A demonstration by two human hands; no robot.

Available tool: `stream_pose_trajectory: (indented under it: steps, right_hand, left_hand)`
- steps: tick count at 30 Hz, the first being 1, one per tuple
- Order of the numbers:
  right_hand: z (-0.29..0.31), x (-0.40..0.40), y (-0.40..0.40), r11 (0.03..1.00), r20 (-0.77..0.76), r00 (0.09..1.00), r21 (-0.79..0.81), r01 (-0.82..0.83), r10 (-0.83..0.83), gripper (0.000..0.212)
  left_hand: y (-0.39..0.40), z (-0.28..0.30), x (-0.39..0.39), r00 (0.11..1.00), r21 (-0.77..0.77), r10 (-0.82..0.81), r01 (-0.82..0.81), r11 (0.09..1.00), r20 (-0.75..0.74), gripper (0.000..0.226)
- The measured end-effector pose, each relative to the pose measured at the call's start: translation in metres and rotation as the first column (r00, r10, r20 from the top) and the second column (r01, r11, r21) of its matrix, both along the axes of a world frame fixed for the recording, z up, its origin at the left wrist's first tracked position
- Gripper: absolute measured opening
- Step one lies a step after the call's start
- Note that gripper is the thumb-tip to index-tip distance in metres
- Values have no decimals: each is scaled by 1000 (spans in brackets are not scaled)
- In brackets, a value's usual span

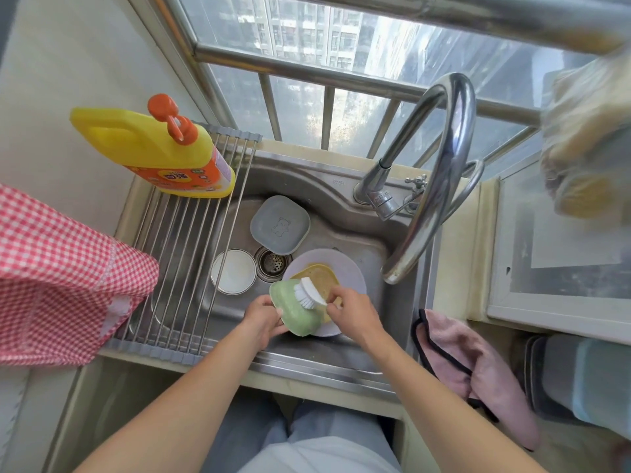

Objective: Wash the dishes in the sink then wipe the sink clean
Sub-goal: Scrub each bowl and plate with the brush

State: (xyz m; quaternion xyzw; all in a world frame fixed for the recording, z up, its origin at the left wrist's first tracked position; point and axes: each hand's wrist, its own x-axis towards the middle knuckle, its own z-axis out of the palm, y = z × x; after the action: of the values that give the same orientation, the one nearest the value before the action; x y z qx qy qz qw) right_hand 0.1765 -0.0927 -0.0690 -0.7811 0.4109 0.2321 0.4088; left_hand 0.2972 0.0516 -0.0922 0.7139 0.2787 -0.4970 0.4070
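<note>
My left hand [262, 319] grips a small green dish [294, 314], tilted over the steel sink [341, 213]. My right hand [351, 312] holds a white scrub brush [310, 292] with its bristles against the green dish. Under them a yellow dish [322, 279] lies on a pale lilac plate [348, 268]. A grey square dish with a bear print [280, 224] sits at the back of the basin. A white round bowl [234, 272] stands left of the drain [272, 262].
A roll-up drying rack [191, 240] covers the sink's left side, with a yellow detergent bottle [153, 148] on it. The curved tap [440, 172] arches over the right side. A pink cloth [478, 367] lies at right, a red checked cloth [61, 274] at left.
</note>
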Motion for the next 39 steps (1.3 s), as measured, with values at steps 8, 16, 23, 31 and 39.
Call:
stream_pose_trajectory:
  steps: [8,16,23,31,39]
  right_hand:
    - [-5,-3,0,998,-92,995,-42,37,-40,18]
    - [1,-8,-1,995,-78,995,-80,55,-61,14]
    - [26,-4,17,988,264,964,-152,32,10,5]
    - [21,-11,7,949,241,962,-253,190,-129,13]
    - [24,-2,10,935,267,955,-288,205,-127,14]
  left_hand:
    - [5,1,2,999,15,-9,9,1000,33,31]
    - [1,1,2,994,-37,106,-106,994,-13,29]
    - [-9,2,11,955,-172,295,-294,940,-21,40]
    - [-18,8,20,905,-240,426,-413,878,0,37]
    - [-28,15,29,827,-268,556,-519,812,82,37]
